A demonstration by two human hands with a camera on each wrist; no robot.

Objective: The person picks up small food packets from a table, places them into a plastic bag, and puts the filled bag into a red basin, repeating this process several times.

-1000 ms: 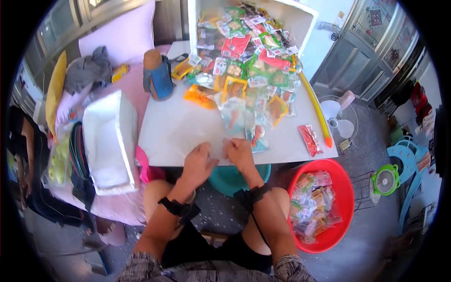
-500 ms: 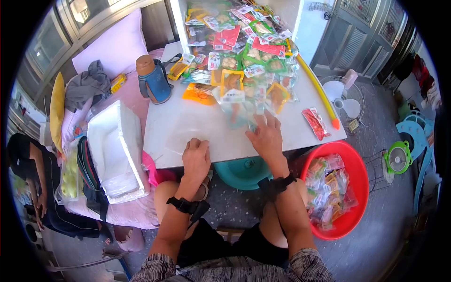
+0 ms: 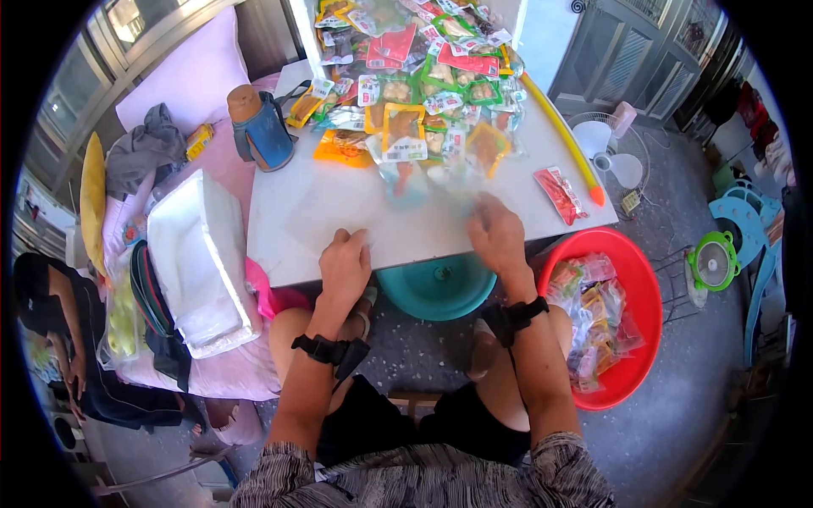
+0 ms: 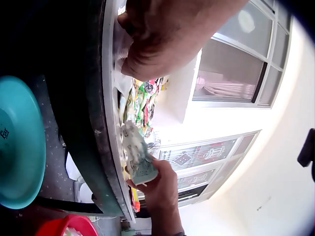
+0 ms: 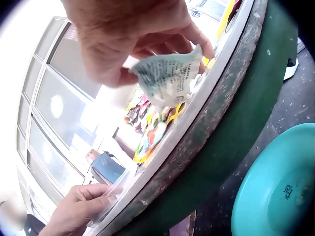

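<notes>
My right hand (image 3: pixel 498 233) holds a pale blue-green food packet (image 5: pixel 167 76) with printed text, raised over the front of the table. Thumb and fingers pinch its edges, and the packet is blurred in the head view. At the table's front edge, my left hand (image 3: pixel 345 262) pinches a clear plastic bag (image 5: pixel 117 189) between thumb and fingers. The bag spreads flat over the white tabletop. Beyond both hands lies a heap of sealed food packets (image 3: pixel 406 127), coming out of a white foam box (image 3: pixel 302 38).
A red basin (image 3: pixel 648 313) with bagged packets stands at the right; a teal basin (image 3: pixel 440 288) sits under the table edge. One red packet (image 3: pixel 561 195) and a yellow tube (image 3: pixel 559 127) lie at right. At left are a blue flask (image 3: pixel 267 135) and another foam box (image 3: pixel 203 262).
My right hand has moved away from the left, reached toward the heap and lifted the blue-green packet. My left hand stays at the table edge with the bag. The head view has shifted.
</notes>
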